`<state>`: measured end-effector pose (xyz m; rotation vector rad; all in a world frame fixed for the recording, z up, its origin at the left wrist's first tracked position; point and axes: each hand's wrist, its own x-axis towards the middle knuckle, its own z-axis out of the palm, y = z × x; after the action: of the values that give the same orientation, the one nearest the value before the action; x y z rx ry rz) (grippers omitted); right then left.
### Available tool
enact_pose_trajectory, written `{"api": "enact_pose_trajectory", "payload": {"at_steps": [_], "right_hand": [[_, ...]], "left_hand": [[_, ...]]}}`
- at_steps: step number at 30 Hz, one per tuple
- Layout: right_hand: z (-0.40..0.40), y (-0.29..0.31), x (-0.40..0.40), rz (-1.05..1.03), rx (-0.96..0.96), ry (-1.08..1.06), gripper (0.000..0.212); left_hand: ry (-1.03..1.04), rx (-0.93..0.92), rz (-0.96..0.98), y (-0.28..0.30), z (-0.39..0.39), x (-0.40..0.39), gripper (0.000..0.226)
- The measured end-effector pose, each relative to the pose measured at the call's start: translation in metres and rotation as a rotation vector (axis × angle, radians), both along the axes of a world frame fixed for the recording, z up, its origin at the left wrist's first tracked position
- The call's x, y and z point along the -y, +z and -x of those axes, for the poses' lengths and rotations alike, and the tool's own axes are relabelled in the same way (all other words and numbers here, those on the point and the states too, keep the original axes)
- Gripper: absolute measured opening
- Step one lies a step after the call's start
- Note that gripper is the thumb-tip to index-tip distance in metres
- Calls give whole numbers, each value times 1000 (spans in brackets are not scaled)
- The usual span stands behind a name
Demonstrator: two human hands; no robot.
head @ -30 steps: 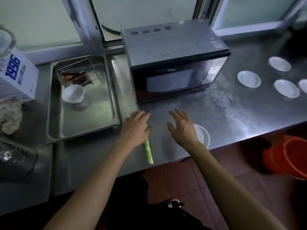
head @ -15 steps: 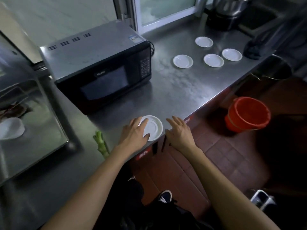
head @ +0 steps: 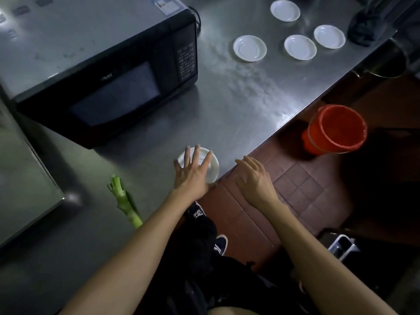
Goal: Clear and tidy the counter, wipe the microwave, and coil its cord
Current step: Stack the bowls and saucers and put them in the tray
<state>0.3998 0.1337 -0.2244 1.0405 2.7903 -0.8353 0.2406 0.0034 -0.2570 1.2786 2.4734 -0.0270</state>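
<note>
1. A person's left hand lies over a small white dish at the front edge of a steel counter. Its fingers are straight and spread and close on nothing; whether they press the dish or only hover over it cannot be told.
2. The right hand hangs just beyond the counter's edge, above the tiled floor, fingers relaxed and holding nothing.
3. The dish looks like glazed ceramic: light, stiff, probably slick, and breakable if it slides off the edge beside it. A pinch on the rim, thumb beneath and fingers on top, would likely be the safest hold.
4. Dishes in view: five. One sits under the left hand; four more sit well apart from it, across the far right of the counter.
5. One green vegetable stalk lies near the counter's front edge, left of the left arm. It appears firm and light, easy to lift by its middle.
6. One black microwave stands at the back left; a short loop of its cord shows behind the rear corner, the rest hidden.
7. One red bucket stands on the floor below the counter.
</note>
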Motion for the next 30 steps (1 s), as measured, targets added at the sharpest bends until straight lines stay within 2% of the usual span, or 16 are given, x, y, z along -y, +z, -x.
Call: {"api": "enact_pose_trajectory", "payload": {"at_steps": [7,18,30], "right_hand": [[43,-11,-24,-14,58,86,49],[85,-7,-61,9,38,97,50],[142,-20,-175,34,42,153,52]], "left_hand": [[40,105,88,-24,14,-14,113],[42,80,26,-6,53,-51,108],[166,54,-36,6,97,-152,108]]}}
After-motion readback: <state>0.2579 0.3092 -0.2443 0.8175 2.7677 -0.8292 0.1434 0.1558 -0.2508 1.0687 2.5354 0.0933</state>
